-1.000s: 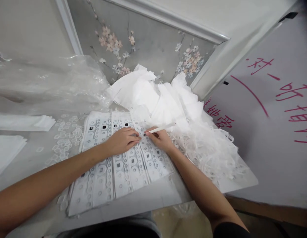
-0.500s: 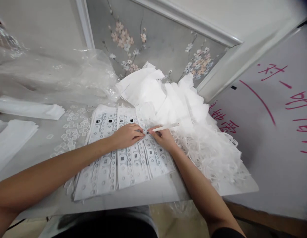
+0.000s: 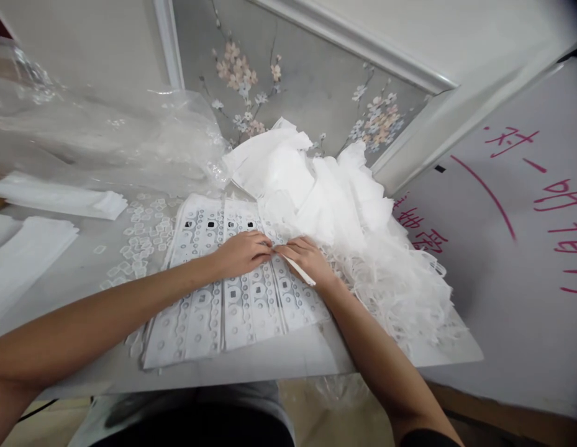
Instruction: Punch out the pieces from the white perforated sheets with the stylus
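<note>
The right hand [image 3: 311, 256] pinches a thin white stick [image 3: 296, 269] that slants back to the right, its far end close by the left hand [image 3: 244, 253]. That hand lies on flat white sheets with grey circles [image 3: 207, 332]; I can't tell its grip.

From my end I see a plain black top [image 3: 190, 428] at the bottom of the view, its cloth dark and smooth. A short black sleeve [image 3: 428, 438] rings the right arm [image 3: 376, 354] near the elbow. Below that the arm is bare down to the right hand [image 3: 309, 259]; the left arm [image 3: 130, 304] and left hand [image 3: 244, 254] look equally bare. Grey cloth [image 3: 268, 393] covers the lap; I can't make out what garment.
</note>
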The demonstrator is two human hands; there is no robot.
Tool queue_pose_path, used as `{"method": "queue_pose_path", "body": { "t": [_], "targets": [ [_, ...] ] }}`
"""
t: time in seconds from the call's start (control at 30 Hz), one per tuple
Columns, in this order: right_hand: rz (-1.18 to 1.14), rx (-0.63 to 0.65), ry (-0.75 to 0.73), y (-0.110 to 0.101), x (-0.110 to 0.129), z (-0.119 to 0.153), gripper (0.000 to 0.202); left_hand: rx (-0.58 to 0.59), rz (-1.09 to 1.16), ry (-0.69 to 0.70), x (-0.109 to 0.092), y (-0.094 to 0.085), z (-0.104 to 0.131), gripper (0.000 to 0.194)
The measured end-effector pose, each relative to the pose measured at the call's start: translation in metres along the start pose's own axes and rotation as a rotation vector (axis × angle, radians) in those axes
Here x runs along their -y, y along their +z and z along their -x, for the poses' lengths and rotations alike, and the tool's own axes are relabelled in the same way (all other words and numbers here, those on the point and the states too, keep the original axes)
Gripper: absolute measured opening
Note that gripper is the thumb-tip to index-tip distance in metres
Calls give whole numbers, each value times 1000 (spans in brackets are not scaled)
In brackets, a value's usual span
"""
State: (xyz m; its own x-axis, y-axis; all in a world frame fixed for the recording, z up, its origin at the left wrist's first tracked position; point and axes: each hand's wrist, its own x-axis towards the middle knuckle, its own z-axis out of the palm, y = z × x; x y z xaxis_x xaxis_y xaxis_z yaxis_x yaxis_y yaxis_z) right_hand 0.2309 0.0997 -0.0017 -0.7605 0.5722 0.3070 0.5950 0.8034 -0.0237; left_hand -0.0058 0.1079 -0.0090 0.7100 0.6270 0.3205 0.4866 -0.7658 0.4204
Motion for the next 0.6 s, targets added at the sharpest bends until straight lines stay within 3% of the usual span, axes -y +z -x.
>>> {"method": "queue_pose_path", "body": {
  "t": [0.27, 0.4, 0.6],
  "targets": [
    [-3, 7, 35, 1, 6, -2, 28, 10, -20, 32, -5, -1, 2, 26],
    [10, 21, 128, 6, 2, -2, 30, 34, -43, 57, -7, -2, 2, 29],
    [-241, -213, 398, 5, -8, 0, 27, 45, -23, 37, -7, -1, 3, 31]
  ]
}}
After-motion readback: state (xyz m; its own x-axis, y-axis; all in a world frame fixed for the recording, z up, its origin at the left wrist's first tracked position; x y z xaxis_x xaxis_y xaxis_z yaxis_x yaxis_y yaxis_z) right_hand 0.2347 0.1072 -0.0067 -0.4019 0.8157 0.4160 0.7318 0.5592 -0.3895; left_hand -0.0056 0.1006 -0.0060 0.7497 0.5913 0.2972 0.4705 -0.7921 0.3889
